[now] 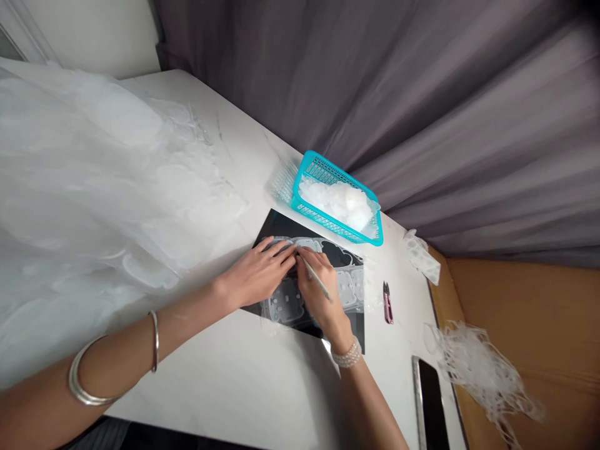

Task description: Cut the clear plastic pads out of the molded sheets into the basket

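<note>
A black mat (269, 224) lies on the white table, carrying a translucent moulded plastic sheet (287, 301) with rounded outlines and small holes. My left hand (257, 275) rests on the sheet's left part, palm down with fingers stretched out, its fingertips close to my right hand. Pinched in my right hand (321, 297) is a slim, pale pen-like tool (319, 280), slanting down towards the sheet near my left fingertips. My fingers cover the tool's tip, so I cannot tell its exact kind.
Behind the mat stands a turquoise basket (380, 234) holding white translucent pieces (344, 201). Pink-handled thread snips (387, 304) and a phone (432, 403) lie to the right. Plastic scraps (487, 375) hang by the right edge. A large translucent plastic pile (103, 187) fills the left side.
</note>
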Tool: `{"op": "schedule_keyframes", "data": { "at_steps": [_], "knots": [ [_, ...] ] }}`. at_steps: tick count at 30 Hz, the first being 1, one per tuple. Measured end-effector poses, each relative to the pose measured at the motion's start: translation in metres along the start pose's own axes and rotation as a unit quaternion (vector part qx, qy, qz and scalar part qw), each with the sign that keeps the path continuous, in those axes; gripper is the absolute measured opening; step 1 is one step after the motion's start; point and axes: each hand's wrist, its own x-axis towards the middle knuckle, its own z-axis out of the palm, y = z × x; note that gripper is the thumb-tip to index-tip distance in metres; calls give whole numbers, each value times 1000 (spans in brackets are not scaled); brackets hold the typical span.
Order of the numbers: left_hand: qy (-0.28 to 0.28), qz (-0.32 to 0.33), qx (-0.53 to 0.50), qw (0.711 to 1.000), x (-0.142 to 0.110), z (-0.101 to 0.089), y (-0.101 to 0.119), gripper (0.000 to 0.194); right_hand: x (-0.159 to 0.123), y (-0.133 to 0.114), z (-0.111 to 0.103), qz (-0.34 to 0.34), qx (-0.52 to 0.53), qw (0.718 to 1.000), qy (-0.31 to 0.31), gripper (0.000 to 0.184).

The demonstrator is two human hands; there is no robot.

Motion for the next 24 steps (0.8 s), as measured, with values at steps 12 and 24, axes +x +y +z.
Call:
{"op": "schedule_keyframes", "data": {
  "at_steps": [12,24],
  "knots": [
    [0,-15,-31,999,-1,5,-3,46,-18,52,-15,223,309,908,174,30],
    [57,-55,-232,969,7,-8,1,40,-54,91,-71,296,459,804,235,23]
  ]
}}
